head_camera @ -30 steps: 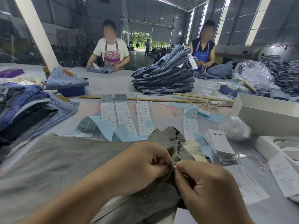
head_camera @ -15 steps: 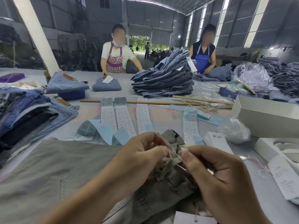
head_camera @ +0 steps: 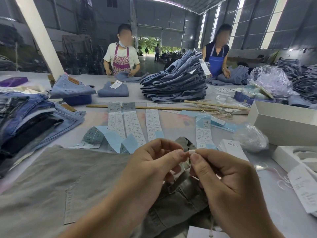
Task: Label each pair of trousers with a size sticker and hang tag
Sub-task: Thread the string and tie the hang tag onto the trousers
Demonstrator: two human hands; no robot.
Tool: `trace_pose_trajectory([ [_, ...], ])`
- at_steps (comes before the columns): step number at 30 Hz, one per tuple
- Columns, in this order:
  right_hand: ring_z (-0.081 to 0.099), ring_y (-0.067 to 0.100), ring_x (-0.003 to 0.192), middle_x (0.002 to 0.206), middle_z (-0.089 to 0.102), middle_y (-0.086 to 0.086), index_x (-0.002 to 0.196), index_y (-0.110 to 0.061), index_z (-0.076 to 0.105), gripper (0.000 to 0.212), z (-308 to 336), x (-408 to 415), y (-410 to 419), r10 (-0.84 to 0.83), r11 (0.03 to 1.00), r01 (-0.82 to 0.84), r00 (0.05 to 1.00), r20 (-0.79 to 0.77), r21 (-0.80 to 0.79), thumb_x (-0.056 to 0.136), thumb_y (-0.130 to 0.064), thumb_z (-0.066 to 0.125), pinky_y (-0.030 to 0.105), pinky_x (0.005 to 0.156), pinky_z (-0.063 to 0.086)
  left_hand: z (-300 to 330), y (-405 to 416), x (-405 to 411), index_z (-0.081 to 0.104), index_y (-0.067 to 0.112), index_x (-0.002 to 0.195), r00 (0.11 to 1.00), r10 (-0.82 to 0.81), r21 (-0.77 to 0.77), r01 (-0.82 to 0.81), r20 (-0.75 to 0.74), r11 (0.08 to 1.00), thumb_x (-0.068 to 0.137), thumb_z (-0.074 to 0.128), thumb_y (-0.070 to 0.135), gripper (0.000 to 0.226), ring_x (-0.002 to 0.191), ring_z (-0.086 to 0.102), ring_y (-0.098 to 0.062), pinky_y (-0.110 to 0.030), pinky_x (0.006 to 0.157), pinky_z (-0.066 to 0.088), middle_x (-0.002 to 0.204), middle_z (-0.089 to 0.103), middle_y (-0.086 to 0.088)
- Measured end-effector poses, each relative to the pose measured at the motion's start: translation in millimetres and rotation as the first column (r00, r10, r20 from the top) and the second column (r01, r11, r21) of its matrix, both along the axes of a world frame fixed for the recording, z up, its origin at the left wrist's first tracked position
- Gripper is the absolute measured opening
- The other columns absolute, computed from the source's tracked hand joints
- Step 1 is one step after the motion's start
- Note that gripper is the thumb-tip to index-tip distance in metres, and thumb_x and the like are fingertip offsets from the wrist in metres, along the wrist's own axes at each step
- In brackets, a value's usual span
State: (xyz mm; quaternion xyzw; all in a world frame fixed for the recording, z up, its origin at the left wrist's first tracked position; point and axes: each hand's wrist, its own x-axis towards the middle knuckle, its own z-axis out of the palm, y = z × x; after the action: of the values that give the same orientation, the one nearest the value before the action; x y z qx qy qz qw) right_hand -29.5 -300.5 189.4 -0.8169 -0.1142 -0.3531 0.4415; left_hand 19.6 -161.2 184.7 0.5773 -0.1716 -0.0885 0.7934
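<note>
The thin tag string is pinched by both hands over the grey trousers at the tabletop's near edge — it could be dropped if the pinch is loosened.

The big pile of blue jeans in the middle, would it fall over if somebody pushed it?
Probably it would slump, not topple whole. The stack of jeans already leans, its top pairs sloping up to the right, so those might slide off first. It looks heavy, many folded pairs deep, so the bottom would likely stay put on the table.
</note>
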Motion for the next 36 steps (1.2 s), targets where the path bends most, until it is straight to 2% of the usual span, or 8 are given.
trace_pose_trajectory([
  [2, 0.064, 0.002, 0.065, 0.069, 0.069, -0.016, 0.086, -0.032, 0.076, 0.013, 0, 1, 0, -0.039, 0.998, 0.040, 0.999, 0.035, -0.048, 0.084, -0.024, 0.065, 0.018, 0.053, 0.048, 1, 0, -1, 0.074, 0.025, 0.073, 0.997, 0.004, 0.030, -0.007, 0.076, 1.000, 0.070, 0.073, 0.026, 0.003, 0.058, 0.056, -0.007, -0.017, 0.051, 0.044, 0.065, 0.065, 0.001],
  [9, 0.058, 0.010, 0.058, 0.063, 0.062, -0.007, 0.080, -0.020, 0.078, 0.013, -3, 6, -2, -0.087, 0.975, 0.101, 0.993, 0.080, -0.197, 0.083, -0.017, 0.065, 0.026, 0.050, 0.045, -1, 2, -1, 0.075, 0.027, 0.079, 0.963, 0.047, 0.122, -0.082, 0.267, 0.989, 0.075, 0.071, 0.026, 0.006, 0.059, 0.059, 0.001, -0.010, 0.055, 0.044, 0.064, 0.068, 0.008],
  [14, 0.057, 0.014, 0.059, 0.064, 0.059, -0.003, 0.073, -0.016, 0.072, 0.019, -2, 4, -1, -0.043, 0.961, 0.037, 0.999, -0.017, -0.273, 0.085, -0.021, 0.059, 0.034, 0.050, 0.045, -8, 2, 3, 0.075, 0.030, 0.082, 0.942, 0.085, 0.169, -0.146, 0.324, 0.975, 0.075, 0.071, 0.028, 0.008, 0.071, 0.066, -0.019, -0.029, 0.068, 0.054, 0.078, 0.073, -0.002],
  [18, 0.055, 0.011, 0.057, 0.060, 0.056, -0.001, 0.068, -0.008, 0.064, 0.037, 3, 4, -5, 0.147, 0.987, -0.155, 0.975, -0.169, -0.037, 0.086, -0.038, 0.052, 0.033, 0.051, 0.044, -7, 6, 3, 0.071, 0.031, 0.085, 0.927, 0.034, 0.238, -0.131, 0.374, 0.962, 0.080, 0.067, 0.032, 0.006, 0.080, 0.063, -0.032, -0.046, 0.075, 0.052, 0.078, 0.071, 0.000],
  [23, 0.049, 0.009, 0.049, 0.056, 0.060, 0.011, 0.074, -0.020, 0.077, 0.021, 13, 5, -12, 0.291, 0.954, -0.244, 0.896, -0.337, 0.176, 0.078, -0.037, 0.064, 0.022, 0.045, 0.036, -4, 7, 0, 0.064, 0.035, 0.087, 0.897, -0.010, 0.314, -0.145, 0.443, 0.938, 0.085, 0.060, 0.034, 0.005, 0.074, 0.059, -0.029, -0.047, 0.068, 0.049, 0.075, 0.065, 0.003],
  [28, 0.033, 0.017, 0.040, 0.057, 0.048, 0.014, 0.072, -0.012, 0.074, 0.023, 20, 7, -16, 0.425, 0.881, -0.232, 0.769, -0.478, 0.411, 0.069, -0.033, 0.083, 0.015, 0.040, 0.023, -7, 7, 0, 0.066, 0.037, 0.084, 0.882, 0.010, 0.305, -0.174, 0.471, 0.936, 0.083, 0.063, 0.032, 0.006, 0.066, 0.056, -0.021, -0.029, 0.059, 0.045, 0.072, 0.063, 0.006],
  [31, 0.028, 0.013, 0.033, 0.058, 0.045, 0.014, 0.070, -0.010, 0.071, 0.020, 26, 7, -16, 0.486, 0.850, -0.238, 0.700, -0.524, 0.470, 0.068, -0.028, 0.076, 0.010, 0.038, 0.022, -9, 9, -1, 0.068, 0.037, 0.084, 0.875, 0.034, 0.293, -0.198, 0.483, 0.935, 0.083, 0.065, 0.031, 0.007, 0.061, 0.056, -0.016, -0.024, 0.056, 0.045, 0.070, 0.065, 0.006],
  [36, 0.030, 0.016, 0.035, 0.058, 0.047, 0.014, 0.074, -0.006, 0.072, 0.021, 28, 10, -17, 0.532, 0.827, -0.273, 0.663, -0.527, 0.492, 0.070, -0.024, 0.083, 0.012, 0.042, 0.021, -9, 8, -2, 0.071, 0.036, 0.086, 0.874, 0.068, 0.259, -0.216, 0.481, 0.941, 0.082, 0.068, 0.029, 0.008, 0.074, 0.066, -0.028, -0.050, 0.070, 0.054, 0.077, 0.070, 0.001],
])
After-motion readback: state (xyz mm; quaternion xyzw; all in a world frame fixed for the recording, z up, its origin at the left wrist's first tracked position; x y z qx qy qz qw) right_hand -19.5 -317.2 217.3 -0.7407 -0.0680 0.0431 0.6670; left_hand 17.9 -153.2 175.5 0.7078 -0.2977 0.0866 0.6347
